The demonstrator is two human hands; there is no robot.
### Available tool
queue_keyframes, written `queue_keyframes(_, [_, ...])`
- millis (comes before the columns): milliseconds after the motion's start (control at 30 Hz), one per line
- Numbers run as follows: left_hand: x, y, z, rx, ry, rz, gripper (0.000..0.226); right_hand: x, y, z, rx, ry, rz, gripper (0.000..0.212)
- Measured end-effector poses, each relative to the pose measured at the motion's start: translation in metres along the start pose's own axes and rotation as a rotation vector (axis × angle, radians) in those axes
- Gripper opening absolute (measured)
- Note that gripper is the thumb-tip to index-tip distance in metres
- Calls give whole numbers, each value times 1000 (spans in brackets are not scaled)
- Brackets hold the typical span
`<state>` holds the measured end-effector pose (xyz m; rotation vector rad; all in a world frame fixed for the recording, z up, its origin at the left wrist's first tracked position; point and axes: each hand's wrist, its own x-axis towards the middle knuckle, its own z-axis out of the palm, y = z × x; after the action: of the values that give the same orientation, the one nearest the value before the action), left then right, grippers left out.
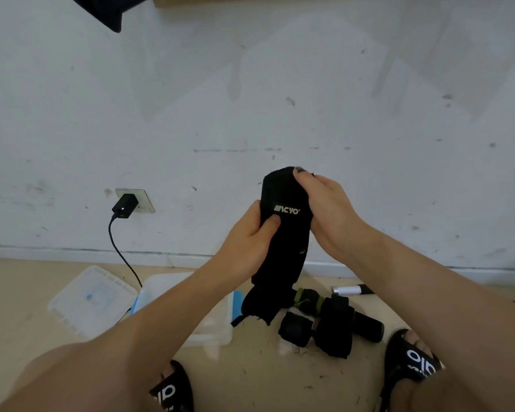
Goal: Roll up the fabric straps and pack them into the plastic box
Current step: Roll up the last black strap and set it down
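Note:
I hold a wide black fabric strap (283, 248) with white lettering upright in front of the wall. My left hand (250, 242) grips its left edge, thumb pressed just below the lettering. My right hand (321, 209) curls over its top right edge. Its lower end hangs down to the floor. The clear plastic box (214, 331) with blue clips sits on the floor below my left forearm, mostly hidden by it. Several rolled black straps (333, 325) and an olive one (308, 300) lie on the floor to the right of the box.
The box's clear lid (89, 301) lies on the floor at the left. A black charger (125, 206) is plugged into the wall socket, its cable running down behind the box. A white and black cylinder (351, 290) lies near the skirting. My feet in black slippers (414, 361) flank the floor space.

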<state>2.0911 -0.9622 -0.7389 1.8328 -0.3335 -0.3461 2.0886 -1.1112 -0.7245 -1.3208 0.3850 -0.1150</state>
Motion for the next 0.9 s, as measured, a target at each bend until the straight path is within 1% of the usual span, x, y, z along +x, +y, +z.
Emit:
queue_keyframes(67, [1,5,-2,-37,72,9,21,-2,1,0,-124,-54,19,29])
queue_keyframes(133, [7,8,-5,-135,132,-50,23,-6,4,2,-258,-96,17,21])
queue_keyframes(200, [11,8,-9,-236,111,-142,27,-7,5,2,-313,-102,-4,18])
queue_keyframes(233, [13,7,-10,-246,77,-176,29,-7,5,1,-290,-83,-4,20])
queue_keyframes(300, [12,2,-9,-215,-33,-203,29,-5,2,-3,-148,-17,29,26])
queue_keyframes(367, [5,-3,-6,-135,-179,-203,25,-3,-3,-7,-2,53,83,27])
queue_keyframes(433, [0,-10,-4,-56,-283,-209,30,-2,-8,-11,68,96,145,27])
queue_keyframes(500, [-2,-12,-5,-33,-285,-194,32,-2,-10,-16,125,98,194,28])
queue_keyframes(600, [-1,-5,-8,-65,-192,-143,35,-6,-11,-19,179,-42,252,26])
queue_keyframes(633, [0,-4,-10,-86,-197,-144,35,-7,-9,-20,157,-75,261,25])
queue_keyframes(700, [-1,-1,-13,-110,-312,-217,33,-6,-6,-21,129,-77,257,25])
queue_keyframes(767, [-3,-2,-13,-130,-474,-331,39,-4,-6,-22,142,-44,251,25])
queue_keyframes(800, [-4,-4,-13,-122,-524,-353,45,-3,-6,-22,144,-34,254,25])
queue_keyframes(833, [-4,-6,-12,-102,-540,-352,49,-2,-6,-23,142,-29,259,27])
queue_keyframes(900, [-3,-8,-14,-41,-508,-310,50,-1,-6,-24,134,-20,267,28])
